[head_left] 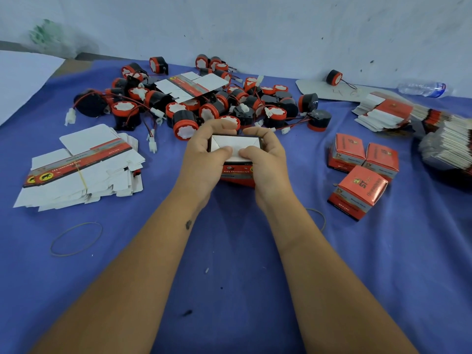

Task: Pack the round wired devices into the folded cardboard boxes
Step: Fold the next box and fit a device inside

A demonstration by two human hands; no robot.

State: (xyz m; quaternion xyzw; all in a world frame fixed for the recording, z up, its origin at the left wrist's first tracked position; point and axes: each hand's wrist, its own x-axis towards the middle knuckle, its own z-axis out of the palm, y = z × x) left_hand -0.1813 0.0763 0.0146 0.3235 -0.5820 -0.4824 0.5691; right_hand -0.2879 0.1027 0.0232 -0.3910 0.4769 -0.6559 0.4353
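at frame centre, the left hand [204, 154] and right hand [265, 157] both grip a red cardboard box [236, 159] on the blue cloth [229, 264] — thumbs pressing its white top flaps. the pile of round wired devices [204, 103] lies just above it; three closed boxes [362, 169] sit at right, a banded stack of flat boxes [79, 172] at left.

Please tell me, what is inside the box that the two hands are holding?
It cannot be seen. Both hands, left and right, grip the box, thumbs pressing its white top flaps down. The flaps cover the opening, so whether a device lies inside stays hidden.
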